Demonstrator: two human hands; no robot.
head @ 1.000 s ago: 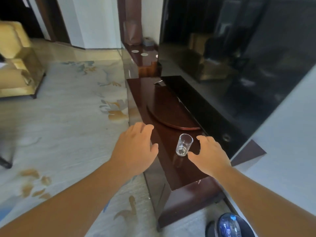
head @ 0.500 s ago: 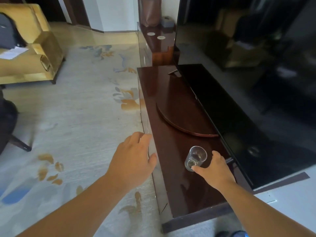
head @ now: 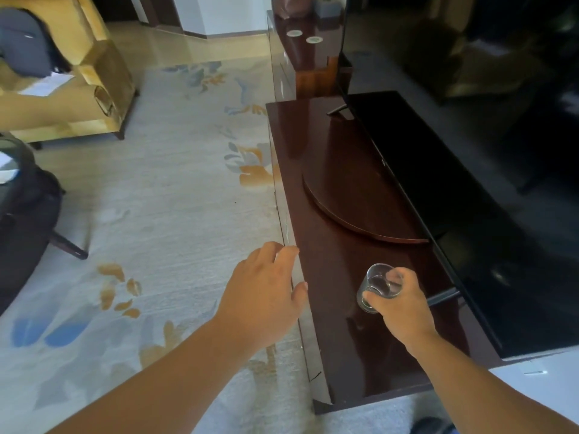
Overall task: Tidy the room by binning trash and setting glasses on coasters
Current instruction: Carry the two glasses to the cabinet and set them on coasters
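Note:
A small clear glass (head: 374, 283) is over the near end of the dark wooden TV cabinet (head: 329, 261), tilted, and my right hand (head: 401, 305) is wrapped around it with thumb and fingers on its sides. My left hand (head: 266, 292) hovers flat with fingers apart over the cabinet's front edge, holding nothing. Two round white coasters (head: 294, 33) (head: 314, 39) lie on the far cabinet section at the back.
A large black TV (head: 470, 183) stands along the cabinet's right side on a curved wooden base (head: 344, 195). Patterned carpet (head: 156, 214) covers the floor to the left. A yellow armchair (head: 78, 89) and a dark bag (head: 25, 208) sit at the left.
My right hand has closed around the glass, which now tilts in its grip. The view has shifted forward along the cabinet. My left hand stays open near the edge.

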